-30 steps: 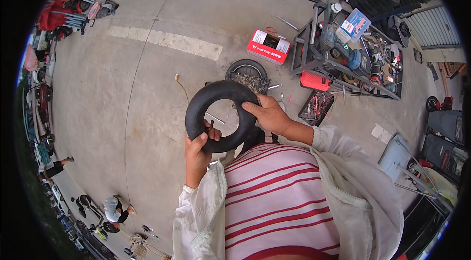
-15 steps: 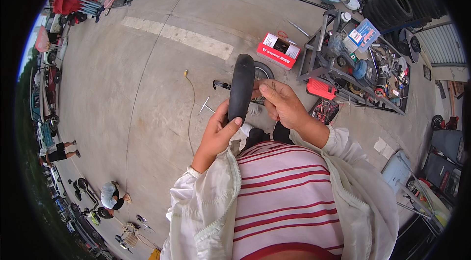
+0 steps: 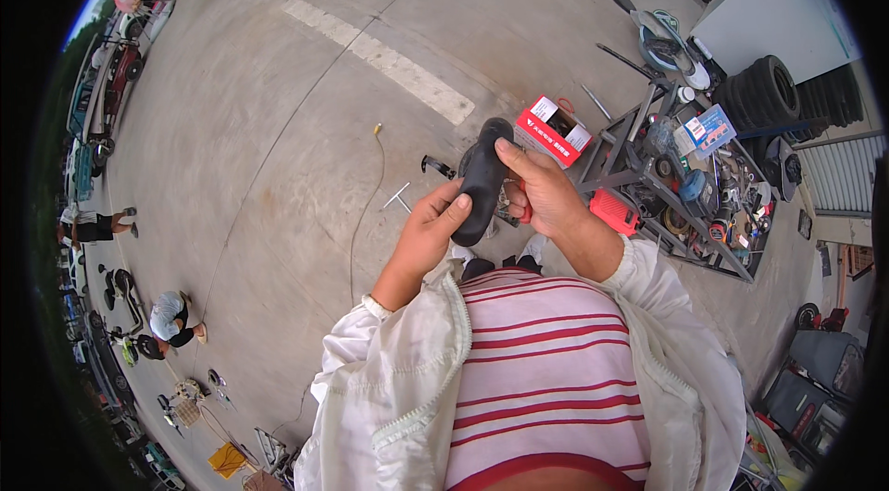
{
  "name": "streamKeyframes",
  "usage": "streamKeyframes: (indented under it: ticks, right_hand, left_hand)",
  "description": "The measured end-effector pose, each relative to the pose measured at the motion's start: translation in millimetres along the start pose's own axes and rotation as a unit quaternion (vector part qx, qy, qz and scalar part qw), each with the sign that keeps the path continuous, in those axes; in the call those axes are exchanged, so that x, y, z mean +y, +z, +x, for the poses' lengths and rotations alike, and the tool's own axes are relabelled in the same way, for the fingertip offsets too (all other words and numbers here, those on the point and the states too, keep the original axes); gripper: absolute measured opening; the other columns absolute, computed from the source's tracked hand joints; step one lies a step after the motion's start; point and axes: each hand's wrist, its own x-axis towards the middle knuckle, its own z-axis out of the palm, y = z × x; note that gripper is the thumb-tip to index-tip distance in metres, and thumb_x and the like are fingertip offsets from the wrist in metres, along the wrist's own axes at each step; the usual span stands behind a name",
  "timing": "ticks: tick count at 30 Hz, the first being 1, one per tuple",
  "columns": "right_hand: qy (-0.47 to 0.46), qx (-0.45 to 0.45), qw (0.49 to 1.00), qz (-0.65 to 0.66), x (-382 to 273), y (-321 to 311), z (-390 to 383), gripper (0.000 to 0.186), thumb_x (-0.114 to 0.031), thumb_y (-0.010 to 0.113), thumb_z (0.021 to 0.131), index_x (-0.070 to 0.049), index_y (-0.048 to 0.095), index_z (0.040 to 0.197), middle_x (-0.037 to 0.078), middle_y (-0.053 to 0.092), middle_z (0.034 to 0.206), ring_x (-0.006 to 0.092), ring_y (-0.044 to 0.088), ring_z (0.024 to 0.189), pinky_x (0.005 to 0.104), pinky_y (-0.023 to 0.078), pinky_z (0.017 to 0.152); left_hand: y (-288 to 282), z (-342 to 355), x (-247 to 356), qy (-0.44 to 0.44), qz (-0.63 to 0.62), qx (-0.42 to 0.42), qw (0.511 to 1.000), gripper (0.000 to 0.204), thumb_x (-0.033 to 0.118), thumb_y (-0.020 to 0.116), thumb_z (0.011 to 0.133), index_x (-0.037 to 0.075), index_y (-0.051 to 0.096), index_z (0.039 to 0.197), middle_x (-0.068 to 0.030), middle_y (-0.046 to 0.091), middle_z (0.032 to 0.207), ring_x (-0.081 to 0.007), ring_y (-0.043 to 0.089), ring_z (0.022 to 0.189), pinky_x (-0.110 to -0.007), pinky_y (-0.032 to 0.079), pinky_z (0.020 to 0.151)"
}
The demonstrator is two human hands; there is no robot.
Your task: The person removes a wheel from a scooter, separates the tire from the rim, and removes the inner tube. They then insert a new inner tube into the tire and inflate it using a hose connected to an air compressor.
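Note:
A smooth black rubber inner tube [image 3: 485, 183] is held up in front of my chest, bent along its length. My left hand [image 3: 428, 222] is closed round its lower left end, thumb on top. My right hand [image 3: 544, 195] grips its upper right side, the thumb pressing on the rubber. Below that thumb, a small red piece [image 3: 527, 204] shows at the right fingers; what it belongs to is hidden. Beneath the hands, parts on the floor are mostly covered by the tube.
Left of my hands lie a T-handle wrench [image 3: 397, 196] and a thin hose [image 3: 380, 167]. A red and white box [image 3: 554, 132] stands ahead. To the right are a loaded tool cart [image 3: 708, 185], a red case [image 3: 614, 211] and stacked tyres [image 3: 761, 94]. A person [image 3: 169, 317] bends at far left.
My right hand has come onto the tube, its thumb now pressing the rubber. The tube has tilted to the right and looks more bent. The view has shifted, and the red piece now shows.

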Motion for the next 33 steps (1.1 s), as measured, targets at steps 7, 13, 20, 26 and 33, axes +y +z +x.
streamKeyframes:
  ticks: [7, 13, 20, 26, 33]
  right_hand:
    - [-0.024, -0.018, 0.993, -0.114, 1.5, 27.1, -9.2, 0.038, -0.04, 0.071, 0.093, -0.004, 0.059, 0.089, 0.0, 0.053, 0.071, 0.0049, 0.04, 0.046, 0.0216, 0.032, 0.041]
    - [-0.329, 0.027, 0.835, -0.441, -6.3, 46.1, -19.2, 0.035, -0.012, 0.082, 0.079, -0.005, 0.063, 0.107, 0.005, 0.06, 0.111, 0.0095, 0.056, 0.072, 0.026, 0.046, 0.062]
    - [-0.358, -0.135, 0.786, -0.485, -20.6, 66.7, -13.6, 0.031, -0.007, 0.073, 0.085, -0.008, 0.069, 0.116, 0.009, 0.064, 0.118, 0.0256, 0.067, 0.095, 0.037, 0.053, 0.08]
    - [-0.417, -0.102, 0.738, -0.521, -13.4, 73.2, -8.5, 0.014, -0.011, 0.072, 0.087, -0.007, 0.07, 0.1, 0.009, 0.067, 0.099, 0.0273, 0.067, 0.087, 0.035, 0.052, 0.073]
    - [-0.359, -0.048, 0.759, -0.541, -14.7, 77.7, -8.9, 0.013, -0.013, 0.072, 0.088, -0.005, 0.069, 0.099, 0.009, 0.066, 0.09, 0.0246, 0.065, 0.077, 0.0331, 0.05, 0.07]
  left_hand:
    - [-15.7, -13.7, -1.7, 0.024, -0.047, 0.05, 0.997, 0.038, 0.031, 0.056, 0.103, 0.0, 0.059, 0.125, -0.0066, 0.068, 0.101, -0.0147, 0.063, 0.093, -0.029, 0.048, 0.089]
    - [-23.3, -29.7, 17.9, 0.139, 0.101, 0.116, 0.978, 0.052, 0.023, 0.078, 0.088, 0.004, 0.054, 0.13, -0.0036, 0.065, 0.101, -0.0108, 0.06, 0.092, -0.026, 0.048, 0.083]
    - [-30.9, -36.8, 40.2, 0.166, 0.164, 0.127, 0.964, 0.033, 0.013, 0.077, 0.086, 0.002, 0.067, 0.114, -0.0031, 0.067, 0.093, -0.0088, 0.061, 0.081, -0.025, 0.05, 0.071]
    - [-39.3, -36.9, 38.4, 0.123, 0.129, 0.12, 0.977, 0.024, 0.012, 0.072, 0.09, 0.001, 0.071, 0.112, -0.0018, 0.068, 0.09, -0.0082, 0.061, 0.078, -0.025, 0.05, 0.069]
    - [-38.8, -41.5, 48.5, 0.124, 0.136, 0.113, 0.976, 0.037, 0.015, 0.077, 0.086, 0.002, 0.067, 0.12, -0.0073, 0.069, 0.107, -0.0143, 0.064, 0.098, -0.03, 0.052, 0.087]
